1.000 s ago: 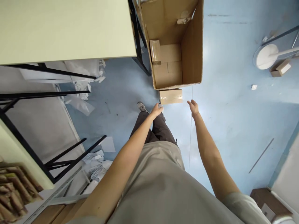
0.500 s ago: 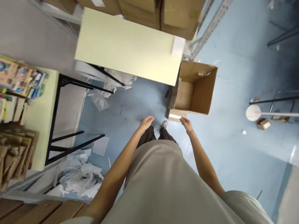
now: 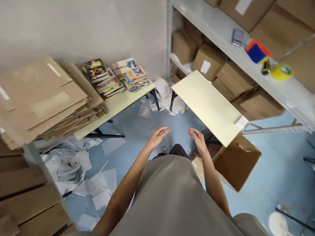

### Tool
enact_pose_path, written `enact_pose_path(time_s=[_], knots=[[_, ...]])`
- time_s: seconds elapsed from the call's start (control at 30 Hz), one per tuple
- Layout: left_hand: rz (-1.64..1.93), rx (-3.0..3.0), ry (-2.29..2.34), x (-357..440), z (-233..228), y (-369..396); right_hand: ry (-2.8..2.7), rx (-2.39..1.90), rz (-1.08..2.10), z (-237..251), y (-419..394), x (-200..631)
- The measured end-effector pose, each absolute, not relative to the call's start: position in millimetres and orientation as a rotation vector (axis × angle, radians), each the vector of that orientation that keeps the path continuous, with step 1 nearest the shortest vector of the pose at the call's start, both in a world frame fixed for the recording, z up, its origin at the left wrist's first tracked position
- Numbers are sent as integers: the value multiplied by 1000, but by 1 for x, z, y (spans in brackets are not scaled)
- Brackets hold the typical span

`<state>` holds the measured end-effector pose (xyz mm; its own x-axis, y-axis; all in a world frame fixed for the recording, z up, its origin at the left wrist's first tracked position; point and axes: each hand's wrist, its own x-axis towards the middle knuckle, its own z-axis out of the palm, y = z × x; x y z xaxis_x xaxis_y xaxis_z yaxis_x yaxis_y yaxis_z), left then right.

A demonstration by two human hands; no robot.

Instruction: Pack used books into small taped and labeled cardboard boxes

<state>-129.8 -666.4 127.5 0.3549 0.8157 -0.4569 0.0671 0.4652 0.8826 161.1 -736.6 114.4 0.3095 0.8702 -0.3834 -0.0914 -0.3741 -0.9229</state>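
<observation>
My view has swung left over the last second, so the open carton (image 3: 236, 168) now sits off to the right. My left hand (image 3: 157, 137) and right hand (image 3: 197, 139), which were on either side of the small box (image 3: 198, 166), have come closer together over the floor (image 3: 137, 123). A yellow tape roll (image 3: 279, 74) on the far-right shelf (image 3: 214, 19) has come into sight.

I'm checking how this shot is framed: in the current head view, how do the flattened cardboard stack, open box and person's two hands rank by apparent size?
1. Flattened cardboard stack
2. Open box
3. Left hand and right hand: too alike to rank
</observation>
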Motion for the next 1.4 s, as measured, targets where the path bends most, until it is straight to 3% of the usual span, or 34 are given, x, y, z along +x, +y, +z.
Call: enact_pose_path(time_s=[0.33, 0.6, 0.87, 1.23, 1.4], knots=[[982, 744, 1366, -231, 133, -583, -1152, -1521, 1529, 135, -553, 58], [1085, 632, 1441, -269, 148, -458, -1277, -1437, 1601, 122, -365, 7], [1079, 548, 1534, -288, 148, -365, -1490, -1546, 1320, 91, -208, -42], [962, 532, 1522, -297, 125, -294, -1644, -1995, 1065, 62, -155, -78], [1045, 890, 2018, -347, 128, -259, -1775, -1729, 1038, 80, -150, -116]])
